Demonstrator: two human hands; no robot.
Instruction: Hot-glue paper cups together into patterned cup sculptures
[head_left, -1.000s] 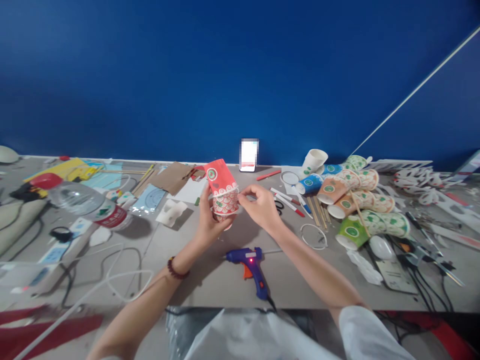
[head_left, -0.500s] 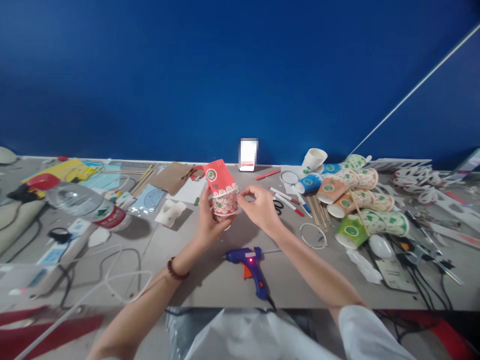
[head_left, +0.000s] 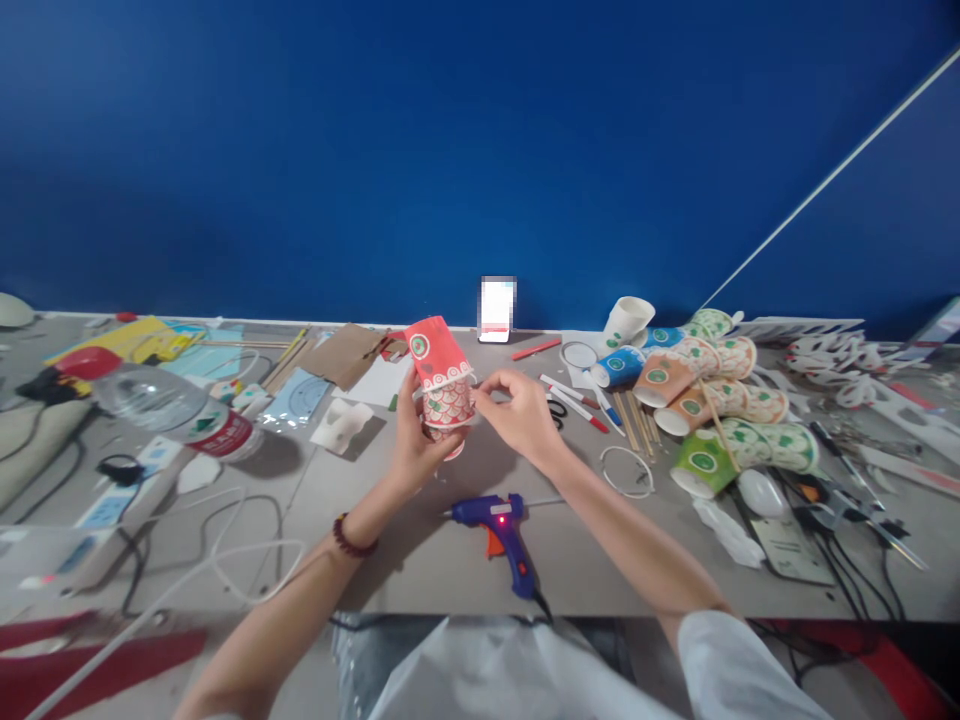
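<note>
The person's left hand [head_left: 421,448] gripped a column of red paper cups [head_left: 448,403], holding it tilted above the table [head_left: 315,540], beyond the glue gun [head_left: 495,512]. The right hand [head_left: 517,408] had thumb and forefinger pinched closed at the column's right side; whether anything lay between them could not be told. A phone [head_left: 496,310] stood near the blue wall [head_left: 465,150].

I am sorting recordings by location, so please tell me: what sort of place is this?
Probably a craft workspace: a blue glue gun and markers lie on the table, and the left hand holds red-patterned paper cups.
</note>
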